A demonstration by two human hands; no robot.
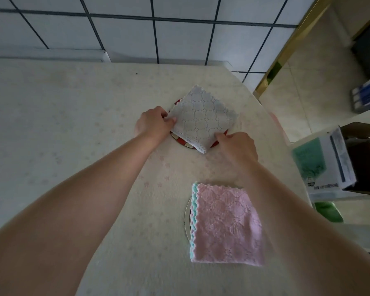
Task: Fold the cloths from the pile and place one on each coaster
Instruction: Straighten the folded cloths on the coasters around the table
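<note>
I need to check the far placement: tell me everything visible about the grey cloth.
The grey cloth is a folded, layered square of soft embossed fabric with wavy edges. It lies turned like a diamond on the red-rimmed coaster, covering most of it. The left hand pinches its left corner; the right hand touches its near-right edge.

Cream patterned tablecloth-covered table (73, 129): folded grey textured cloth (203, 116) on round red-rimmed coaster (181, 140), far centre. Left hand (153, 122) at its left corner, right hand (236, 146) at its near-right edge. Nearer: folded pink cloth (226, 225) on round pale-rimmed coaster (187, 218). Open cardboard box (338, 159) right, off the table.
</note>
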